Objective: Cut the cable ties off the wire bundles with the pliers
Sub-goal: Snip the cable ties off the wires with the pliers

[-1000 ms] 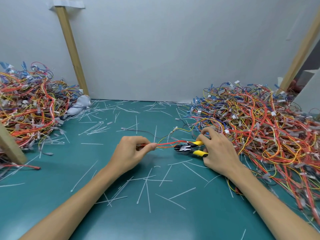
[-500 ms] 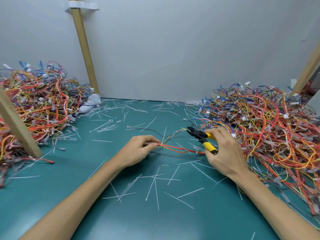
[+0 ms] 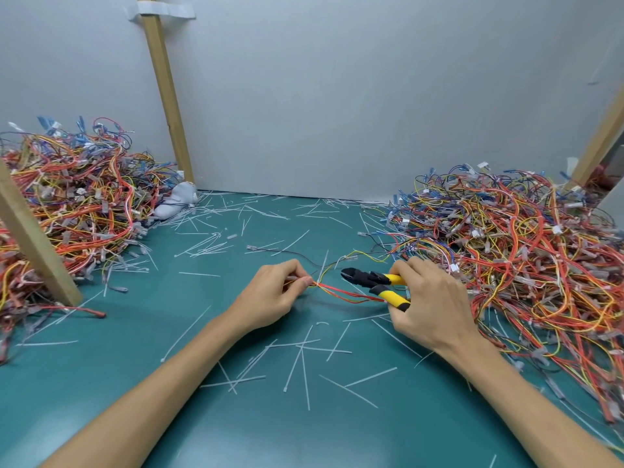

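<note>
Teal bench [image 3: 304, 434] lies free between wire heaps [image 3: 523, 265]; my left hand [image 3: 270, 295] pinches a wire bundle [image 3: 341, 292], my right hand [image 3: 429, 305] grips pliers [image 3: 368, 278].

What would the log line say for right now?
left hand: pinches wire bundle | right hand: grips pliers | pliers: tip points toward left hand

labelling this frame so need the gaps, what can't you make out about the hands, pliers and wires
Head view, wire bundle: any cable tie on it is too small to tell; left hand covers its end.
Head view, pliers: handle ends hidden inside the right hand.
Head view, right wire pile: cut off by the frame edge.
</note>
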